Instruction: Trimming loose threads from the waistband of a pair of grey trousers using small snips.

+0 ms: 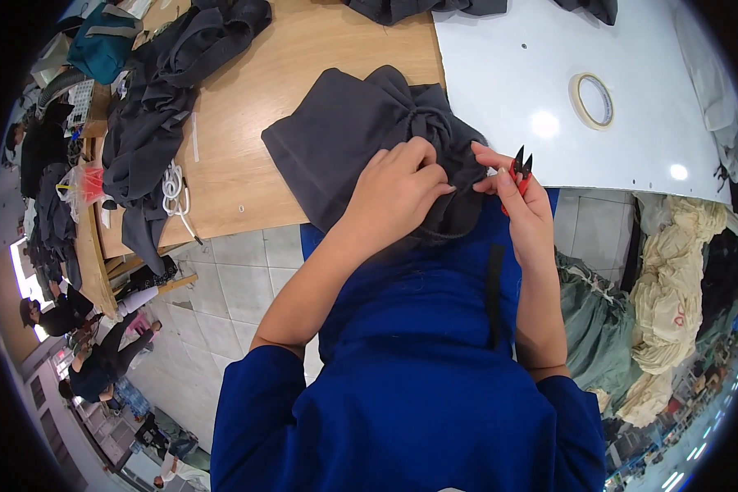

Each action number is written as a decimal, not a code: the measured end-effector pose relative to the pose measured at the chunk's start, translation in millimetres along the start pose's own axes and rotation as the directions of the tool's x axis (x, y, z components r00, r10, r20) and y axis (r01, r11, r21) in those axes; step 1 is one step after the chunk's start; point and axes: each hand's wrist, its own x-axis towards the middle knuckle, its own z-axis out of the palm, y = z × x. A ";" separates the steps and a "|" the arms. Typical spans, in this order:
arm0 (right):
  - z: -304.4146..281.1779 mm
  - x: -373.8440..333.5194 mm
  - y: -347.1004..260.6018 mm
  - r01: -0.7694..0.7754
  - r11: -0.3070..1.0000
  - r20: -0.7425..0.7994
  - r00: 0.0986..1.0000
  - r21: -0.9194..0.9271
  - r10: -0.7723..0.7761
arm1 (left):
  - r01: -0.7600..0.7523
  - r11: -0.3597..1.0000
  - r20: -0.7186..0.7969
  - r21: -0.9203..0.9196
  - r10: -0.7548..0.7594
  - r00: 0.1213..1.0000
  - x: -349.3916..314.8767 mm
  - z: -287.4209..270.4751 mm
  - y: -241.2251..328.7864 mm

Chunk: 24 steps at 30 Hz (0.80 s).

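A dark grey garment lies bunched at the table's front edge, part of it hanging down against my blue clothing. My left hand rests on the gathered cloth with its fingers curled and pinching a fold. At the garment's right edge is my right hand, with red-handled thread snips tucked in its palm, dark blades pointing up and away from me. The thumb and forefinger of that hand reach toward the cloth's edge; a small pale bit shows between them, too small to name.
A tape roll lies on the white tabletop at right. More dark garments and a coiled white cord are on the wooden table. Cream cloth bundles stand at lower right. Several people are at far left.
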 end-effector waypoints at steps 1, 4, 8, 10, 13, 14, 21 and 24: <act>-1.4 -0.4 1.3 0.002 1.000 -0.002 1.000 0.000 -0.002 | -0.001 0.998 0.011 0.061 0.000 1.000 -0.1 0.5 -2.9; -6.7 -1.6 4.9 -0.017 1.000 -0.022 1.000 0.014 0.017 | 0.030 0.974 -0.005 -0.222 -0.032 0.999 0.7 -0.1 -6.0; -7.9 -4.6 5.9 -0.004 1.000 -0.026 1.000 -0.018 0.003 | 0.039 0.961 0.010 -0.272 -0.038 0.999 4.2 -2.2 -10.5; -8.1 -7.5 4.3 0.010 1.000 -0.029 1.000 -0.025 -0.010 | 0.089 0.956 0.081 -0.281 -0.069 0.994 5.4 -3.1 -10.5; -7.3 -15.0 -2.0 -0.014 0.986 -0.064 0.998 -0.164 0.003 | 0.336 0.801 0.170 -0.496 -0.290 0.942 6.5 -3.4 -1.7; -5.5 -18.1 -4.4 0.070 0.970 -0.086 0.992 -0.234 -0.093 | 0.337 0.801 0.169 -0.495 -0.291 0.942 6.2 -3.3 -2.5; 16.1 -22.4 -22.9 0.331 0.633 0.056 0.909 -0.700 -0.413 | 0.377 0.575 0.223 -0.726 -0.323 0.920 4.0 0.1 -11.8; 19.9 -22.8 -21.8 0.328 0.469 0.094 0.886 -0.820 -0.455 | 0.385 0.552 0.249 -0.740 -0.307 0.919 3.4 -1.3 -11.2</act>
